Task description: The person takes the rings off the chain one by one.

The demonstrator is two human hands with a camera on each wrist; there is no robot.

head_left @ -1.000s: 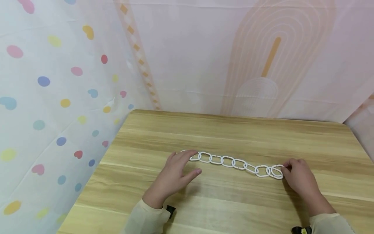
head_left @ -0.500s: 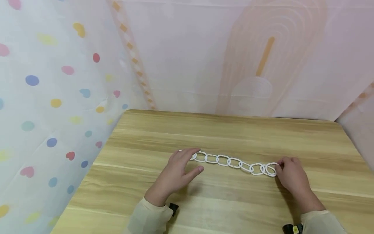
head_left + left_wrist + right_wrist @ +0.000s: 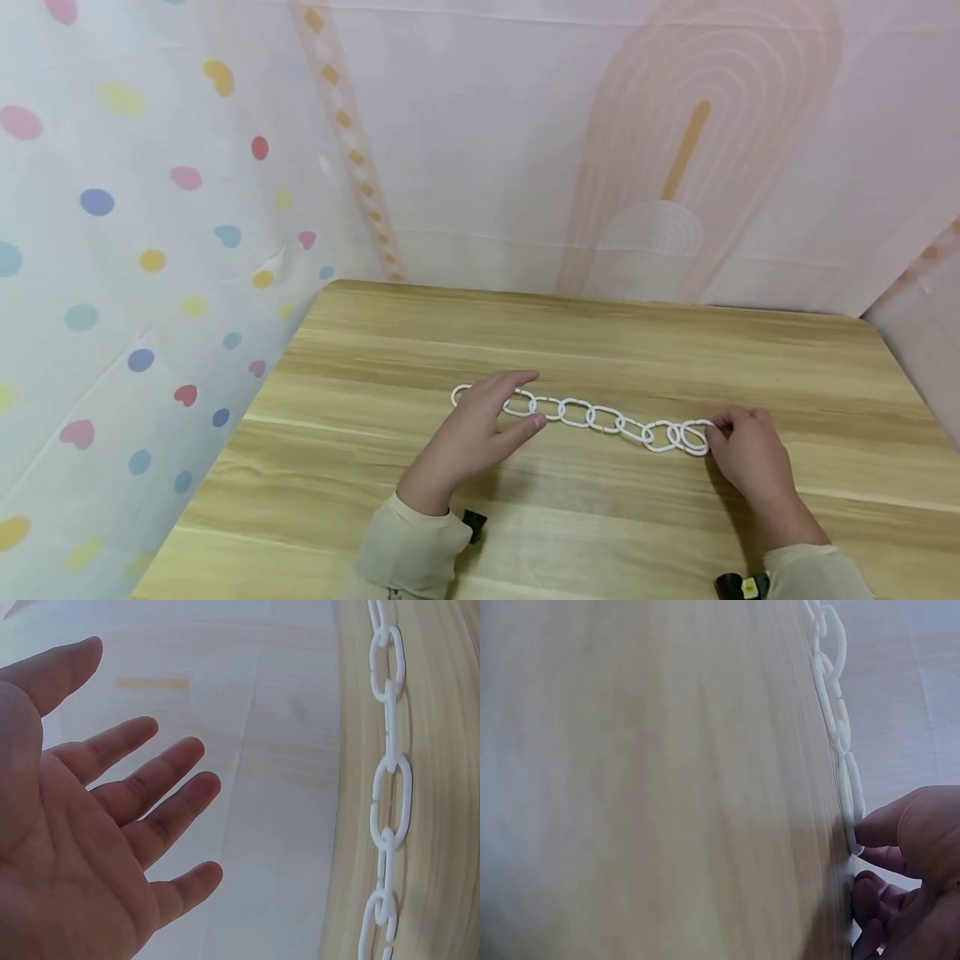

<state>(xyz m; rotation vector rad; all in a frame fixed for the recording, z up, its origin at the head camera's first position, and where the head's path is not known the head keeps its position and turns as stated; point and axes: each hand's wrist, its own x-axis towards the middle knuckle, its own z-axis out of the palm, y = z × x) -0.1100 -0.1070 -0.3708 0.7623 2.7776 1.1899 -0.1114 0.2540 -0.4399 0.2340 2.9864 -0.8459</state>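
Note:
A white plastic chain (image 3: 576, 413) of oval links lies stretched across the wooden table in the head view. My right hand (image 3: 752, 452) pinches the link at its right end between thumb and finger, also seen in the right wrist view, where the end link (image 3: 853, 799) meets the thumb tip. Over the left part of the chain hovers my left hand (image 3: 480, 425), fingers spread and holding nothing; it hides some links in the head view. The left wrist view shows the open palm (image 3: 71, 847) beside the chain (image 3: 391, 799), apart from it.
The wooden table (image 3: 420, 333) reaches back to a pale patterned cloth (image 3: 480, 150). Another cloth with coloured dots (image 3: 135, 275) hangs at the left. Dark wrist cameras show at the left cuff (image 3: 474, 525) and right cuff (image 3: 738, 586).
My left hand has shifted right along the chain, uncovering the leftmost link. My right hand keeps its pinch on the right end. The head view has swung slightly.

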